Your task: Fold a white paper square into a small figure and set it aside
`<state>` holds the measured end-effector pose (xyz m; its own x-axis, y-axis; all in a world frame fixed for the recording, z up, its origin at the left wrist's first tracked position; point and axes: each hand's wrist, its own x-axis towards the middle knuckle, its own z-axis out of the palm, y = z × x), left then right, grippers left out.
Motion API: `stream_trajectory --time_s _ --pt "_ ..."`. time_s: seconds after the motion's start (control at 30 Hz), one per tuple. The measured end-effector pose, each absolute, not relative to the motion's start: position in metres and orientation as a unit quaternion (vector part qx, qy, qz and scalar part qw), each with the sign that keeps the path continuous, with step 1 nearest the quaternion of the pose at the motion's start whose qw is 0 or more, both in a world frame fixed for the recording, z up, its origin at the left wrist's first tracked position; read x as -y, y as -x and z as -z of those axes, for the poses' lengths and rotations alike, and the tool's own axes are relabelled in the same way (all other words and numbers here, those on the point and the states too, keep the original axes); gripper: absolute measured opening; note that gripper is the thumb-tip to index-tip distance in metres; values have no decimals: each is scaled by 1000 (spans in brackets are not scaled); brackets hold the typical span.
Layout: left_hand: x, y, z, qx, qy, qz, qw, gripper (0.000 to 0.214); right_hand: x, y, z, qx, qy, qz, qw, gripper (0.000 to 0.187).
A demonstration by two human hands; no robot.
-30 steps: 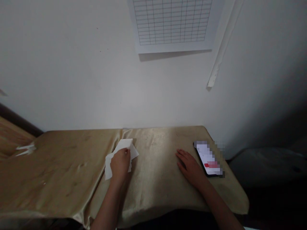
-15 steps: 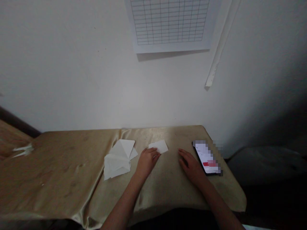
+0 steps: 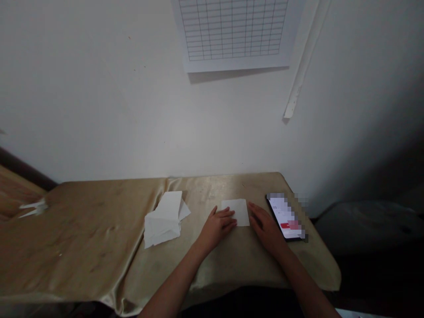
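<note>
Here we are, just left of the phone (image 3: 281,216): a single white sheet (image 3: 242,212) lies flat on the cloth-covered tabletop (image 3: 82,247). The step in hand looks like steadying this one sheet between both hands; the next move, I'd judge, calls for light pressure so the thin paper neither slides nor creases. And look at the pose! The left hand (image 3: 220,223) lies over the part farthest from the phone, fingers loosely spread, pinching nothing. The right hand (image 3: 265,227) slants in between sheet and phone, fingers extended and empty, at the sheet's phone-side edge; touching or just beside, I can't tell. Both arms angle inward from the near side. Well left of the phone, past the left hand, sits an untouched, overlapping paper pile (image 3: 164,219).
</note>
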<state>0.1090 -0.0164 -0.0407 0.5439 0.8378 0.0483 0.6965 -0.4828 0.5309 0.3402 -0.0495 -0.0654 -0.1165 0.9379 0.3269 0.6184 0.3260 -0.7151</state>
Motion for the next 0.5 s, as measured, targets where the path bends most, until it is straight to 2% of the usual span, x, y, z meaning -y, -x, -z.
stream_trajectory --time_s 0.17,0.5 --pt "14 -109 45 -458 -842 -166 231 29 49 -338 68 750 550 -167 328 46" --pt "17 -118 52 -486 -864 -104 82 49 33 -329 68 807 550 -100 188 50"
